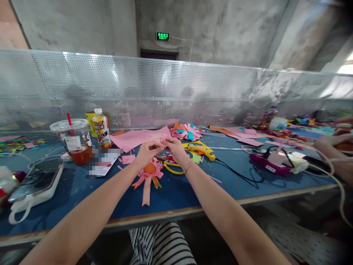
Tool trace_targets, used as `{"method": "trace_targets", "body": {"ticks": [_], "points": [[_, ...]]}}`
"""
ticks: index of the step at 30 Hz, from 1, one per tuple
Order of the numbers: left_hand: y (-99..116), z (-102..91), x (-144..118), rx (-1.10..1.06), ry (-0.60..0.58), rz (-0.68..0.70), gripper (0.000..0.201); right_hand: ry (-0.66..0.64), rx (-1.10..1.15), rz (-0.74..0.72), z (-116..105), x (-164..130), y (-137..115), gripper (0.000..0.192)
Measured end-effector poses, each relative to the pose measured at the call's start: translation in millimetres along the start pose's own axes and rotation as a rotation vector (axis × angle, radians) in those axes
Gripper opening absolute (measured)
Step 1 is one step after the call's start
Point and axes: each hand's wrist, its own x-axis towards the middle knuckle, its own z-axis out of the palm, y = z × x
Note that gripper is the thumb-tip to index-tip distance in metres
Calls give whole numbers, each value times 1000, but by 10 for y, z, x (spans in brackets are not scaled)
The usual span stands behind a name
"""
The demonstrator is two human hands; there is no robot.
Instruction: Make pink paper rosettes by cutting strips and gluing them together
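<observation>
Above the table, the fingertips of my left hand (149, 151) and my right hand (176, 150) meet, closed in a pinch on a small piece of pink paper (163, 142). Much of that piece is hidden by the fingers. Just below my hands lies a paper rosette (149, 169) with an orange centre, pink loops and hanging tails. Yellow-handled scissors (173, 170) rest beneath my right wrist, their blades partly covered. A yellow glue gun (202, 150) lies to the right of my right hand, and a large pink paper sheet (135, 139) spreads behind my hands.
A pink-and-blue rosette (190, 131) sits farther back. At left stand a drink cup (75, 141), a bottle (101, 129) and a phone (38, 178). A purple-and-white power strip (273, 163) with cables lies right, near another person's arm (336, 151). A perforated metal screen (220, 99) borders the table.
</observation>
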Motion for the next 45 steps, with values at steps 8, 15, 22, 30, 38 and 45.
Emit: {"method": "trace_targets", "body": {"ticks": [8, 15, 22, 30, 38, 45], "points": [[-6, -7, -2, 56, 92, 23, 18, -21, -10, 29, 23, 2, 30, 16], [-3, -28, 4, 163, 128, 76, 15, -46, -70, 9, 63, -43, -16, 16], [16, -26, 3, 166, 148, 67, 17, -79, -112, -34, 87, -63, -14, 17], [-2, -34, 1, 179, 161, 79, 19, -88, -93, -13, 109, -88, -39, 12], [5, -27, 2, 150, 188, 64, 27, -143, 90, 87, 137, -117, -89, 12], [13, -19, -12, 189, 204, 57, 24, -155, -3, 11, 146, -120, -52, 21]]}}
